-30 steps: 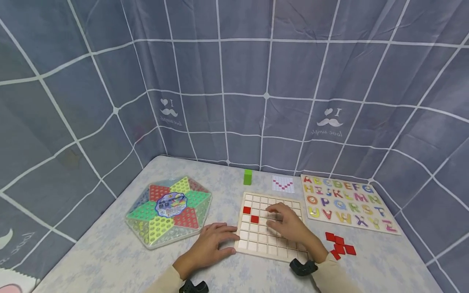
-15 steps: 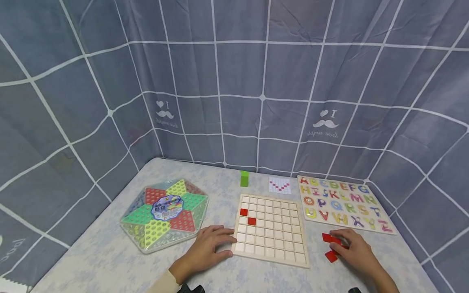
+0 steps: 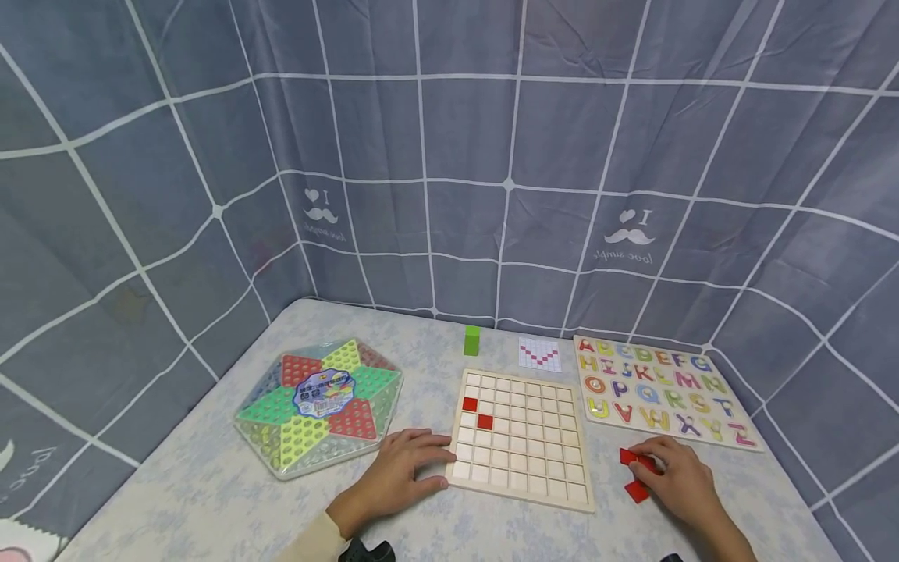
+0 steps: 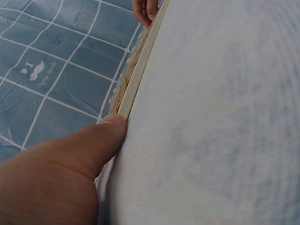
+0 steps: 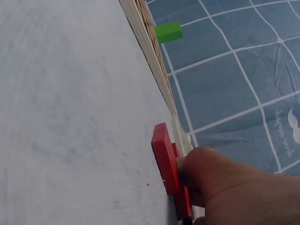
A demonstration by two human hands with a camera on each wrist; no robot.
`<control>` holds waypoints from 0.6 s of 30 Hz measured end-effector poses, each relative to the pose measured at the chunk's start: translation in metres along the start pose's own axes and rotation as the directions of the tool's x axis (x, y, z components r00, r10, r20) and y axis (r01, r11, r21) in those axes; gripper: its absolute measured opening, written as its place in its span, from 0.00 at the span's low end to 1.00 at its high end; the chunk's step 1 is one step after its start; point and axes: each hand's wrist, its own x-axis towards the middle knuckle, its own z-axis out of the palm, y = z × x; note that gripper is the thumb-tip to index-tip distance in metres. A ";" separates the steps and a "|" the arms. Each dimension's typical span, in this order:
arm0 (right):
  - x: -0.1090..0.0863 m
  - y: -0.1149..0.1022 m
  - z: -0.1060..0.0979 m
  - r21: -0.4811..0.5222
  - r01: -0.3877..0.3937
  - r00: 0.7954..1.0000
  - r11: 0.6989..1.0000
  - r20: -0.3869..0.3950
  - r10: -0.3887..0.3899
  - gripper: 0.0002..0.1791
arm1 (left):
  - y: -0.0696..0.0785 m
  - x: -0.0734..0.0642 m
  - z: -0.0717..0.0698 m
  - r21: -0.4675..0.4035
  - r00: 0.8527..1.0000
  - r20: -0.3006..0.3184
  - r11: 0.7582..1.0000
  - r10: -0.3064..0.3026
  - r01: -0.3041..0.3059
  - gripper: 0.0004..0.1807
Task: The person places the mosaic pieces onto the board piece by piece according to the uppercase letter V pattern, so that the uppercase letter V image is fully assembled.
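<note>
A light wooden grid board [image 3: 535, 451] lies in the middle of the table. On its left side sit two red square tiles, one [image 3: 470, 404] higher and one [image 3: 485, 422] a step lower and to the right. My left hand [image 3: 399, 473] rests at the board's left edge, fingers loosely spread; its thumb [image 4: 110, 124] touches the edge in the left wrist view. To the right of the board, my right hand [image 3: 683, 478] pinches a red tile [image 3: 649, 464] with thumb and forefinger. Other loose red tiles [image 3: 637, 492] lie around its fingertips, partly covered.
Behind the board stand a green block [image 3: 472, 341] and a pattern card [image 3: 539, 355] with a pink V of squares. An alphabet board [image 3: 663, 390] lies at the back right. A hexagonal Chinese checkers set [image 3: 319, 406] is on the left. A grid-patterned curtain [image 3: 463, 218] surrounds the table.
My right hand has moved from above the grid board to the loose red tiles on the right and now grips one there. My left hand has stayed at the board's edge.
</note>
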 end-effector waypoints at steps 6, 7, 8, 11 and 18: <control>0.003 -0.003 0.000 -0.088 0.116 0.991 0.989 -0.061 -0.121 0.10 | 0.001 -0.001 0.000 0.003 1.000 -0.022 1.000 0.005 -0.005 0.18; 0.003 -0.003 0.000 -0.096 0.120 0.990 0.988 -0.067 -0.127 0.10 | 0.001 -0.001 0.000 0.000 1.000 -0.022 1.000 0.005 -0.005 0.18; 0.003 -0.003 0.001 -0.098 0.115 0.990 0.989 -0.068 -0.122 0.10 | 0.001 -0.002 0.000 -0.004 1.000 -0.022 1.000 0.005 -0.005 0.18; 0.003 -0.003 0.001 -0.075 0.076 0.995 0.994 -0.061 -0.081 0.12 | 0.002 -0.002 0.000 -0.012 1.000 -0.012 1.000 0.003 -0.003 0.18; 0.014 -0.019 0.000 0.007 0.097 0.988 0.995 -0.125 -0.095 0.13 | 0.002 0.000 0.000 -0.007 1.000 -0.007 1.000 0.006 -0.006 0.18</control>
